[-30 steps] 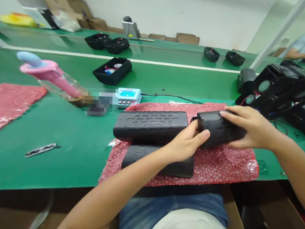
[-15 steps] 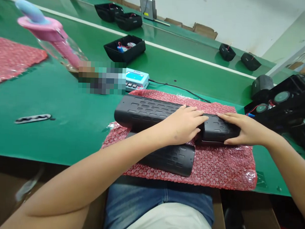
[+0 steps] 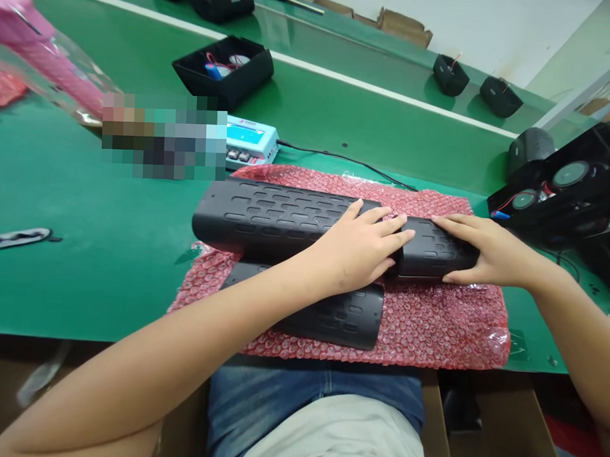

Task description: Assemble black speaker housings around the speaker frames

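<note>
A long black perforated casing point(image 3: 265, 217) lies across a sheet of red bubble wrap point(image 3: 431, 326) on the green bench. A short black perforated casing point(image 3: 434, 250) butts against its right end. My left hand point(image 3: 359, 247) lies flat over the join, fingers stretched across both pieces. My right hand point(image 3: 484, 255) clasps the short casing, fingers along its top and thumb on its near side. A second long black casing point(image 3: 342, 316) lies on the wrap nearer me, partly under my left forearm.
A small blue-and-white meter point(image 3: 248, 141) with a cable sits behind the wrap. Behind it is a black tray point(image 3: 225, 69) of parts. Black speaker assemblies point(image 3: 561, 191) crowd the right. A pink bottle point(image 3: 41, 59) and a black strip point(image 3: 14, 237) lie left.
The short casing, held up in my right hand a second ago, now lies on the wrap against the long casing's end. My left hand has come down flat over the join.
</note>
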Demonstrator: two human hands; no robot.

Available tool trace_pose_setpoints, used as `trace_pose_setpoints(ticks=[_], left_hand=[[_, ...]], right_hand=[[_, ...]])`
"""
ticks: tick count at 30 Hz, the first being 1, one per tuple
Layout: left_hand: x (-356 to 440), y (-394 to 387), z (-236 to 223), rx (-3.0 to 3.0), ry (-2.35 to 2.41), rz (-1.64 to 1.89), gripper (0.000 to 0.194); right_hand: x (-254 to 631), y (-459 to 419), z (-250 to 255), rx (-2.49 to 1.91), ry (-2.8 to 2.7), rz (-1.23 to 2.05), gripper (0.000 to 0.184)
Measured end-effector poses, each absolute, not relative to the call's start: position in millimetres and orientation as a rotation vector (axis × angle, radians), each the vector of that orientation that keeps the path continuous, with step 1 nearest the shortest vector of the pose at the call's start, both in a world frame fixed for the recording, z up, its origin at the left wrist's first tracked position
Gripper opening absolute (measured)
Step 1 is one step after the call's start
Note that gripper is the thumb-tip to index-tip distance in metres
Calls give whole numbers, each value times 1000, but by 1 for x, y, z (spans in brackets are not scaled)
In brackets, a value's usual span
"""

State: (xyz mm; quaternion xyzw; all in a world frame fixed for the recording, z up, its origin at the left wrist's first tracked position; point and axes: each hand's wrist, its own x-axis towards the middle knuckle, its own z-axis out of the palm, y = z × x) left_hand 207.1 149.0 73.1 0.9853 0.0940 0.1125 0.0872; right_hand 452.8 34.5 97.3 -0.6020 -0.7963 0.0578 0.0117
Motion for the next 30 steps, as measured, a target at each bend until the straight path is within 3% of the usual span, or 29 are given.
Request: trace_pose_setpoints(ticks=[21,30], left_hand=[[207,147,64,2913,250,487,61],[214,141,73,2949,347,457,50]], right_hand=[[459,38,97,-1762,-2535,228,81],[457,38,98,-1748,-2532,183,79]])
